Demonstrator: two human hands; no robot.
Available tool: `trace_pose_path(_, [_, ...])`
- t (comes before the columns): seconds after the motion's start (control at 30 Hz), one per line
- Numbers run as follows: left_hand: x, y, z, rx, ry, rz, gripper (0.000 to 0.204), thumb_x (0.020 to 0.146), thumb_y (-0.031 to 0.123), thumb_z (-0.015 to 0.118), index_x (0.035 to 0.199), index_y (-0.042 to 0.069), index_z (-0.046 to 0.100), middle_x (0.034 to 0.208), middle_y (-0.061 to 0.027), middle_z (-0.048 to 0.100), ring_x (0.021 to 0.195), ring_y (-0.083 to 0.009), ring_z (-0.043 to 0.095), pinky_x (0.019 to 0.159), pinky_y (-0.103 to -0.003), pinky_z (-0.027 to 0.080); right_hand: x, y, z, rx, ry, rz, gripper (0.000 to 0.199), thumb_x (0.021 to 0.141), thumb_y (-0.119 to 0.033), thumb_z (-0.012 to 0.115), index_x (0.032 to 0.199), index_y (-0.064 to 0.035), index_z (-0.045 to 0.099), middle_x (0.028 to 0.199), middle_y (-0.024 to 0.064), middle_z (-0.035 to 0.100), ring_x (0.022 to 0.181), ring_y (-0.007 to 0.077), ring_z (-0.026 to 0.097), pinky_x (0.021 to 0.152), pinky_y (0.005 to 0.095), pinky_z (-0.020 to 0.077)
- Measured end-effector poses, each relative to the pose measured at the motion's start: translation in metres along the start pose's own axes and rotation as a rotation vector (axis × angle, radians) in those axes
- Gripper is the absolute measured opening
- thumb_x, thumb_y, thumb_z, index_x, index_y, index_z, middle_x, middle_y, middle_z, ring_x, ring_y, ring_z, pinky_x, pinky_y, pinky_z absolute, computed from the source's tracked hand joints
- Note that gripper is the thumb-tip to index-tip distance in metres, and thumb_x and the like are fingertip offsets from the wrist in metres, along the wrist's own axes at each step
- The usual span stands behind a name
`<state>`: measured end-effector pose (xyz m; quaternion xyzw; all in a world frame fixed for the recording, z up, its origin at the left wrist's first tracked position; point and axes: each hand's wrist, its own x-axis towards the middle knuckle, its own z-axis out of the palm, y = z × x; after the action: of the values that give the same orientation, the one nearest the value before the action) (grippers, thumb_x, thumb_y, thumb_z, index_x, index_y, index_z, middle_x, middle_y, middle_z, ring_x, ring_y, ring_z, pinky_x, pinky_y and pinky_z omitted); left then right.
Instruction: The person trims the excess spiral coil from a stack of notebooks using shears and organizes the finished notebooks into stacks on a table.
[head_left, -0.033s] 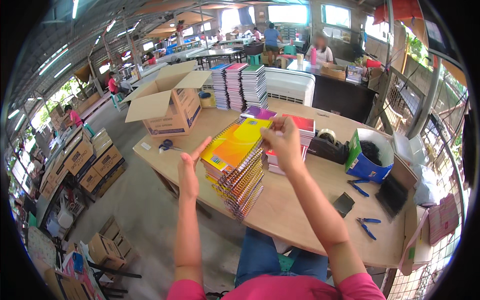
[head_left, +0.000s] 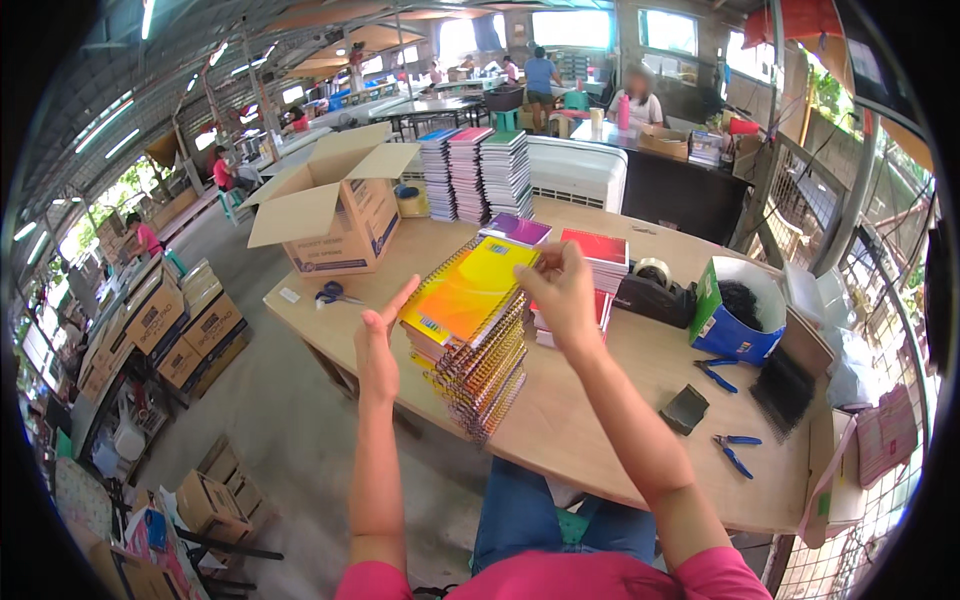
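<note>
A slanted stack of spiral notebooks with yellow and orange covers lies on the wooden table in front of me. My right hand pinches the far right corner of the top yellow notebook. My left hand is held flat and open against the stack's left side, fingers pointing up toward the cover's edge. Behind the stack lie a purple notebook and a shorter pile topped by a red notebook.
An open cardboard box and blue scissors sit at the table's left. Tall notebook stacks stand at the back. To the right are a tape roll, a blue box of black coils and two pliers. People work farther back.
</note>
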<state>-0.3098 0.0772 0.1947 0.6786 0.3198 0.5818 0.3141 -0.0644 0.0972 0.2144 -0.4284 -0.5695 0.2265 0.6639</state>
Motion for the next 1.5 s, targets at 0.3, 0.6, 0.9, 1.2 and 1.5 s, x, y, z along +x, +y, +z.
trace_pose_path(0.3, [0.029,-0.012,-0.016,-0.282,-0.042,0.032,0.093,0.096,0.071,0.012,0.150,-0.002,0.033,0.159,-0.0113,0.030,0.147,-0.0268,0.025,0.121,-0.042,0.016,-0.040,-0.009,0.042,-0.277,0.242,-0.328,0.042,0.097,-0.031,0.055,0.130,-0.0058,0.054,0.137,0.0242,0.042,0.130,0.0408,0.037,0.108,0.0512,0.0287])
trace_pose_path(0.6, [0.040,-0.029,0.002,-0.689,-0.380,-0.119,0.102,0.088,0.081,0.014,0.156,0.004,0.022,0.161,-0.0092,0.025,0.148,-0.0249,0.025,0.120,-0.040,0.021,-0.048,0.008,0.072,-0.223,0.142,-0.329,0.059,0.102,-0.045,0.035,0.150,-0.0129,0.038,0.155,0.0229,0.024,0.141,0.0452,0.023,0.115,0.0554,0.0150])
trace_pose_path(0.9, [0.002,-0.189,0.005,-0.847,-0.245,-0.783,0.100,0.087,0.082,0.023,0.156,0.009,0.022,0.161,-0.0108,0.023,0.147,-0.0272,0.027,0.120,-0.043,0.022,-0.145,0.130,0.045,-0.099,0.339,0.273,0.068,0.103,-0.046,0.037,0.155,-0.0066,0.018,0.157,0.0235,0.017,0.145,0.0396,0.018,0.119,0.0475,0.0155])
trace_pose_path(1.2, [-0.030,-0.217,0.012,-0.855,-0.201,-0.888,0.096,0.089,0.079,0.024,0.156,0.009,0.023,0.161,-0.0116,0.023,0.147,-0.0280,0.027,0.119,-0.044,0.023,-0.154,0.147,0.079,0.006,0.226,0.330,0.070,0.102,-0.049,0.033,0.157,-0.0111,0.016,0.160,0.0256,0.010,0.147,0.0425,0.012,0.119,0.0495,0.0143])
trace_pose_path(1.5, [-0.017,-0.232,0.021,-0.805,-0.167,-0.895,0.092,0.091,0.076,0.026,0.155,0.009,0.024,0.160,-0.0125,0.024,0.146,-0.0287,0.027,0.119,-0.046,0.023,-0.132,0.161,0.067,-0.083,0.352,0.283,0.066,0.101,-0.045,0.037,0.155,-0.0096,0.024,0.152,0.0248,0.026,0.140,0.0417,0.025,0.117,0.0482,0.0200])
